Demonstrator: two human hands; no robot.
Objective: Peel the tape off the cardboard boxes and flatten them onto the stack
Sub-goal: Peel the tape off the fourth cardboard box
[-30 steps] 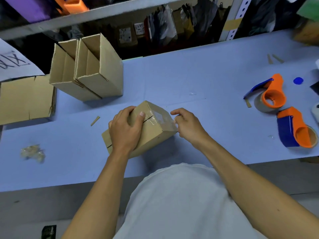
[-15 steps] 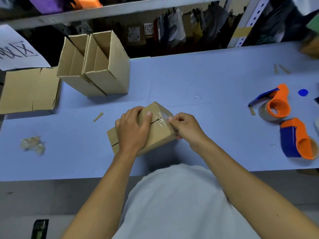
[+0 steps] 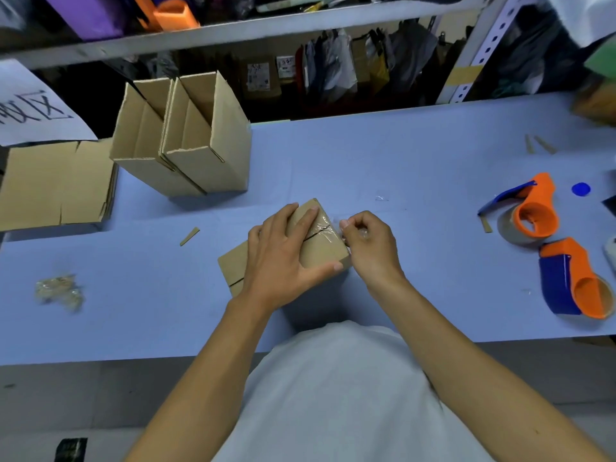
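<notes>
A small closed cardboard box (image 3: 321, 255) lies on the blue table (image 3: 400, 168), in front of me. My left hand (image 3: 283, 258) lies across its top with the thumb hooked over the near edge and the fingers spread flat. Clear tape (image 3: 325, 230) crinkles over the seam at the box's right end. My right hand (image 3: 366, 243) pinches the loose end of that tape at the box's right corner. A stack of flattened cardboard (image 3: 56, 185) lies at the table's far left.
Two open cardboard boxes (image 3: 186, 141) stand at the back left. Two orange and blue tape dispensers (image 3: 530, 211) (image 3: 576, 281) sit at the right. A crumpled wad of used tape (image 3: 60, 291) lies at the near left. Small cardboard slivers (image 3: 189, 236) dot the table.
My right hand has closed in on the box's right end and lifted the tape, which now wrinkles. My left thumb has shifted to the near edge.
</notes>
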